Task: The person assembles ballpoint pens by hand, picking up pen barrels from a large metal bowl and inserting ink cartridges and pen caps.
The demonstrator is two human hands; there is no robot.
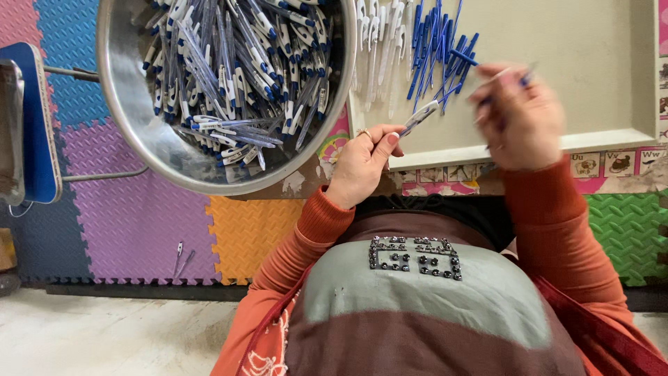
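My left hand (pixel 362 163) grips a white pen barrel with a blue clip (pixel 419 117), pointing up and right over the tray's front edge. My right hand (pixel 518 118) is blurred by motion and pinches a thin blue-tipped pen part (pixel 523 76) above the beige tray (pixel 591 104). On the tray lie a pile of loose blue pen parts (pixel 438 49) and a row of white pen barrels (pixel 376 42). A large steel bowl (pixel 132 118) to the left is filled with several assembled white and blue pens (pixel 236 69).
Coloured foam floor mats (pixel 125 202) cover the ground below the bowl, with two loose pens (pixel 182 256) lying on them. A blue-edged chair or stool (pixel 31 118) stands at the far left. My lap in orange sleeves fills the bottom of the view.
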